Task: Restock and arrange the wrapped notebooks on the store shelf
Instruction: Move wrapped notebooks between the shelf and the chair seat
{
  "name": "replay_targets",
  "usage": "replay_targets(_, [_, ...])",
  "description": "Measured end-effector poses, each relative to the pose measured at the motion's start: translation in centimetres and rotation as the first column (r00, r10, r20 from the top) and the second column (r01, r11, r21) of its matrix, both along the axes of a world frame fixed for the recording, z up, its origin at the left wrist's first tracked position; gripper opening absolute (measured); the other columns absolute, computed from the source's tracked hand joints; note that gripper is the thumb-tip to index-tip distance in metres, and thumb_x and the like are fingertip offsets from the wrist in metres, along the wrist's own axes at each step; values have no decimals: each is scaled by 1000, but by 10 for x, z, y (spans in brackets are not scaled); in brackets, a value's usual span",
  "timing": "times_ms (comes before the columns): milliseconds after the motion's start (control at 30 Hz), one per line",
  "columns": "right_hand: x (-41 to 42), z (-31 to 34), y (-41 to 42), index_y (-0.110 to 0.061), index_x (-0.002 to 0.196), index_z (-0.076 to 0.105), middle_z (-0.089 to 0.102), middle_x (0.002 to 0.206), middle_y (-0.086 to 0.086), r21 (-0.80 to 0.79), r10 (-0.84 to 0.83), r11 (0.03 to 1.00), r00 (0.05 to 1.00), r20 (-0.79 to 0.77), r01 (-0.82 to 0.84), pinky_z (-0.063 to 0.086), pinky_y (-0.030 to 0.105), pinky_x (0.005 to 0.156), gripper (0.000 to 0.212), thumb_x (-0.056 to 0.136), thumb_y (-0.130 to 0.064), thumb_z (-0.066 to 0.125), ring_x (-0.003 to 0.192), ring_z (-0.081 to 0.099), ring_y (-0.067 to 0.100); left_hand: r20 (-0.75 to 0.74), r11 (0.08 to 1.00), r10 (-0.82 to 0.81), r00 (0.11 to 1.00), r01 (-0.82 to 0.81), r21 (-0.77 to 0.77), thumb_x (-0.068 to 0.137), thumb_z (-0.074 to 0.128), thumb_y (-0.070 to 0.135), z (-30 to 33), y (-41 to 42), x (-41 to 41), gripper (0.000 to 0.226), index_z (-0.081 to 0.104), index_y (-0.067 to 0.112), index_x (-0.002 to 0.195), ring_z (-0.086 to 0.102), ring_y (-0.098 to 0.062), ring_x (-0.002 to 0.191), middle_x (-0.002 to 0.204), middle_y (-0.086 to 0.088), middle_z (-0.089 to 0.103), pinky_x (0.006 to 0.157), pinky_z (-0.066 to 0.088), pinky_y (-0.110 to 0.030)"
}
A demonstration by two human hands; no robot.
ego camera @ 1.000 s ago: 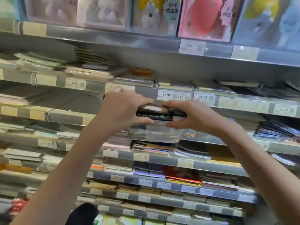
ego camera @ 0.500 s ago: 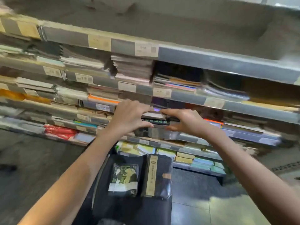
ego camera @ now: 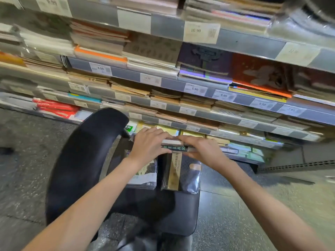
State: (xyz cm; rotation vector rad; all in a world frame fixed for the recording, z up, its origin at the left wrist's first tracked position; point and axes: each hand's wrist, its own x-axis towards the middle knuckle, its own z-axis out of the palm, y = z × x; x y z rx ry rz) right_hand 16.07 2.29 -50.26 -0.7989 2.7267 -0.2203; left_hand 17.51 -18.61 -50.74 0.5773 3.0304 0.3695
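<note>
A: What do the two hands hold?
B: The left hand (ego camera: 147, 144) and right hand (ego camera: 203, 149) grip one small stack of wrapped notebooks (ego camera: 175, 146) between them, edge toward the viewer. Left fingers (ego camera: 154, 132) curl over the top with the thumb pressed under the near edge; right fingers (ego camera: 188, 139) lie over the top, curled around the other end.

A: Where is the stack?
B: In the air, just above the seat of a black chair (ego camera: 81, 160), in front of the lowest tiers of the store shelf (ego camera: 226, 116).

A: What lies on the seat?
B: Two more wrapped items side by side: a pale-printed notebook pack (ego camera: 145, 175) on the left and a dark notebook with a gold band (ego camera: 181, 173) on the right.

A: And the shelf?
B: Tiers of flat-stacked notebooks behind price tags (ego camera: 194, 88).
</note>
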Motion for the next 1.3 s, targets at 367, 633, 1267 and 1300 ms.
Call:
replay_targets(367, [30,-84,1,-40,139,38,54,134,-10,-137,-35,989,991,132,53,56,33,71,61,84,-36,65,100,66,18,205,999,34,978,-39,18,73,69,53,-70,2,21,52,60,30,119,54,-19,106,110,6,64,81,36,-31])
replay_targets(633, [30,-87,-5,-41,139,36,69,107,-4,-60,-125,988,962,244,143,53,29,70,70,78,-52,66,91,65,17,282,997,35,959,-15,-73,80,60,56,-72,-5,27,56,49,40,132,43,-14,104,109,9,52,58,22,-27])
replay_targets(1267, [77,-124,4,-28,133,50,38,148,-3,-210,-219,869,729,649,449,27,26,108,57,81,-41,68,135,36,15,250,963,-238,939,262,-68,45,83,61,-110,-34,94,73,62,46,114,68,-9,93,111,11,68,42,45,-16])
replay_targets(1300, [81,-132,5,-27,134,49,34,150,-2,-195,-212,896,771,601,398,20,26,111,57,82,-41,67,138,30,15,264,962,-239,934,265,-65,42,84,60,-116,-36,100,74,63,46,112,68,-10,95,112,11,68,43,47,-17])
